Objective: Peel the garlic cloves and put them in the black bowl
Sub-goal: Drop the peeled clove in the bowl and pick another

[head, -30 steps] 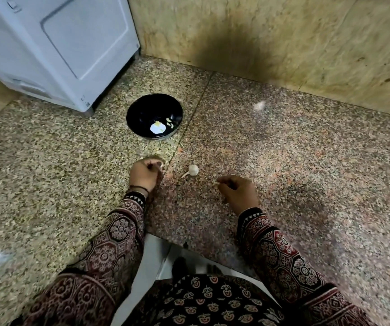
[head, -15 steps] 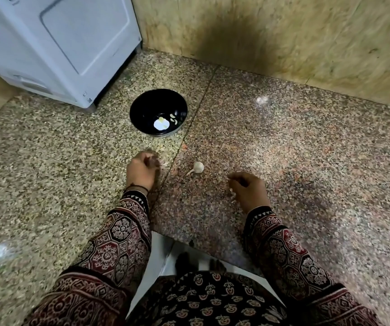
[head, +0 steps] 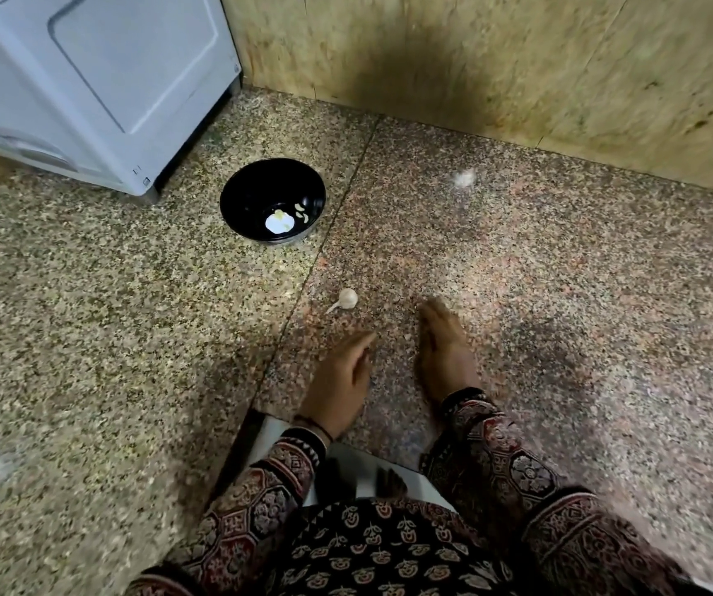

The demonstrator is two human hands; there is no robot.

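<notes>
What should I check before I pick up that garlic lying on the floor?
1. Garlic lies free on the floor, just ahead of both hands: ok.
2. Left hand looks empty, fingers relaxed: ok.
3. Right hand flat, fingers straight, holding nothing: ok.
4. Black bowl upright and open, a few peeled cloves already inside: ok.
5. Nothing lies between garlic and bowl: ok.
6. How many cloves the garlic has under its skin: cannot tell.

Single head-worn wide-angle view, looking steeply down and forward at floor (head: 88, 337); wall (head: 518, 58) beyond, hands (head: 342, 380) near, somewhat blurred.
</notes>
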